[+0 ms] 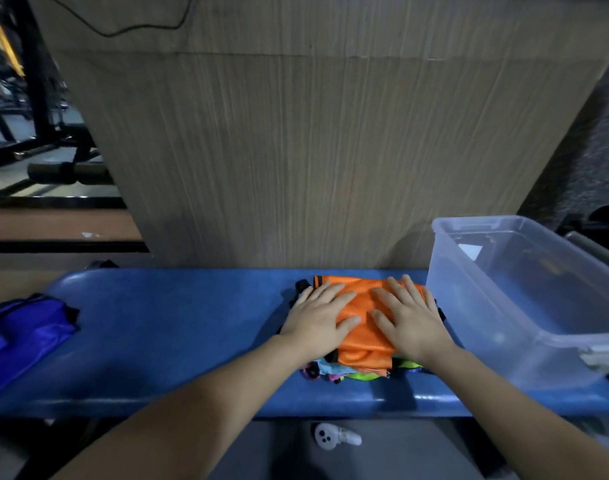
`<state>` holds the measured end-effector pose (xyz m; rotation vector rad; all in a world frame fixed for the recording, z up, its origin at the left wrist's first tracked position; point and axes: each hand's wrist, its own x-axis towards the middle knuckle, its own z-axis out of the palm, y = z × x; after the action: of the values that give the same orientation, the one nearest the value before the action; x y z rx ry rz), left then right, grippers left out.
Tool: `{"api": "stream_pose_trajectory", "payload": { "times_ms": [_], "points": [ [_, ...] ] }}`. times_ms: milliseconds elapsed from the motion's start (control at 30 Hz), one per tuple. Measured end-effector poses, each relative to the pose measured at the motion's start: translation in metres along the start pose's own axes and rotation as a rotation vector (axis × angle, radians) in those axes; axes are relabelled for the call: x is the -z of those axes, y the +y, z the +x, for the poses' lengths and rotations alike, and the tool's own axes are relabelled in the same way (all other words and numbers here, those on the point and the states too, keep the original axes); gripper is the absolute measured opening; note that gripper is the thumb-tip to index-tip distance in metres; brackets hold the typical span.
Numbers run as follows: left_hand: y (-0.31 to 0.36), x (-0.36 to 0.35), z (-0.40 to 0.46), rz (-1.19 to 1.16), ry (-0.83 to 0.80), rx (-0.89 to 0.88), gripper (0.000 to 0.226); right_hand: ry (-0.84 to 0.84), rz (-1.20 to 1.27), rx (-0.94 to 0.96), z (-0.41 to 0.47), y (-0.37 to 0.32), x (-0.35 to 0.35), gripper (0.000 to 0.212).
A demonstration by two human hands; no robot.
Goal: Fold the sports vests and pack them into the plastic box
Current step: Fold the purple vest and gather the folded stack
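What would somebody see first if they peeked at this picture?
The bright orange vest, folded on top of a stack of colourful vests in the middle of the blue bench, with the left hand and right hand pressing flat on it. Just right of it stands a big clear plastic box; a purple bag lies at the bench's far left.

Head-worn view, facing forward and down, close over bench (164, 327)

A gym is showing here: black metal exercise-machine frames (43, 109) and a padded roller bar (67, 173) are standing at the left, the padded blue vinyl surface (164, 323) is looking like a workout bench, and colourful mesh sports vests (363, 327) are lying stacked on it.
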<state>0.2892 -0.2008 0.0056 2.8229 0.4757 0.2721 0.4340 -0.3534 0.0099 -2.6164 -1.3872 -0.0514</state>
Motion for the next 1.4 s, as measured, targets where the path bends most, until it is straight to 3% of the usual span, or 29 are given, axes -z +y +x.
{"api": "stream_pose_trajectory", "payload": {
  "times_ms": [167, 433, 800, 967, 1033, 1167, 1267, 1400],
  "points": [
    [-0.025, 0.041, -0.028, 0.104, 0.129, 0.011, 0.059, 0.036, -0.003, 0.146, 0.001, -0.055, 0.026, 0.090],
    [-0.121, 0.114, -0.109, 0.206, 0.235, 0.178, 0.082, 0.024, 0.083, 0.342, 0.030, -0.187, 0.027, 0.092],
    [-0.300, 0.153, -0.257, 0.301, 0.485, 0.439, 0.053, -0.104, 0.150, 0.643, 0.063, -0.399, -0.036, 0.092],
    [-0.359, 0.146, -0.307, 0.236, 0.217, 0.861, 0.065, -0.180, 0.144, 0.737, 0.075, -0.470, -0.076, 0.084],
    [-0.381, 0.138, -0.326, 0.165, 0.086, 0.953, 0.082, -0.220, 0.133, 0.778, 0.082, -0.491, -0.093, 0.082],
    [-0.406, 0.121, -0.348, 0.071, -0.042, 0.963, 0.121, -0.270, 0.050, 0.865, 0.090, -0.527, -0.126, 0.072],
    [-0.415, 0.119, -0.345, 0.056, -0.040, 0.907, 0.123, -0.318, 0.080, 0.871, 0.099, -0.544, -0.140, 0.072],
    [-0.419, 0.124, -0.339, 0.121, -0.049, 0.871, 0.118, -0.247, 0.056, 0.879, 0.107, -0.551, -0.146, 0.060]
  ]
}}
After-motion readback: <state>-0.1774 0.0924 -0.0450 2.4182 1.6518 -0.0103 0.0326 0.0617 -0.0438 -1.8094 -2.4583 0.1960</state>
